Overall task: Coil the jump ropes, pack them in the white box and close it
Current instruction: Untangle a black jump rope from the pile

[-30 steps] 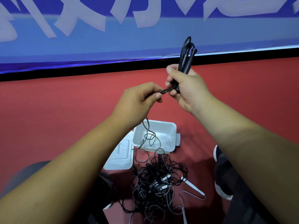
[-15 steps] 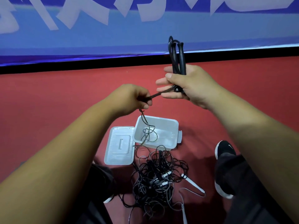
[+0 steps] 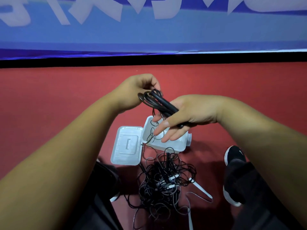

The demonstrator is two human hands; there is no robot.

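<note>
The right hand lies palm up with fingers spread, the black jump-rope handles resting across the palm and pinned at the thumb side. The left hand is curled about the far end of that bundle, where the thin black cord loops; a strand trails down from it into the white box. The box sits open on the red floor, its hinged lid flat to the left. Just nearer lies a tangle of black ropes with white handles. A blue banner bears large white characters, cut off and unreadable. A black shoe carries a small white mark.
</note>
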